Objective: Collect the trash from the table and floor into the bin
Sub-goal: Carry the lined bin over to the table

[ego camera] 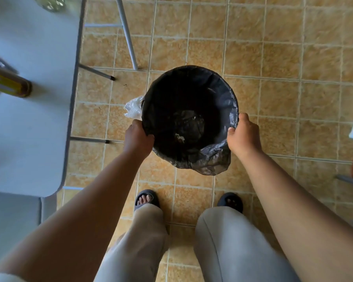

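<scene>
We grasp the round bin lined with a black plastic bag (192, 68) at its near rim with both hands. Our left hand (138, 138) curls over the rim's left side and our right hand (244, 137) over its right, thumbs hooked onto the liner. We cannot tell whether the bin stands on the tiles or hangs lifted. Small pale scraps (179, 138) lie at its bottom, between the two grips. Just beyond the left grip, a crumpled white plastic bag (134, 107) sits beside the bin's outer wall. Farther out on that side runs the edge of the white table (29, 129); its grey metal legs (126, 33) slant down past the bin's far rim. Outward of the right grip, the tan tiled floor (283, 58) lies open. Our dark slippers (146, 198) stand nearer than both grips.
</scene>
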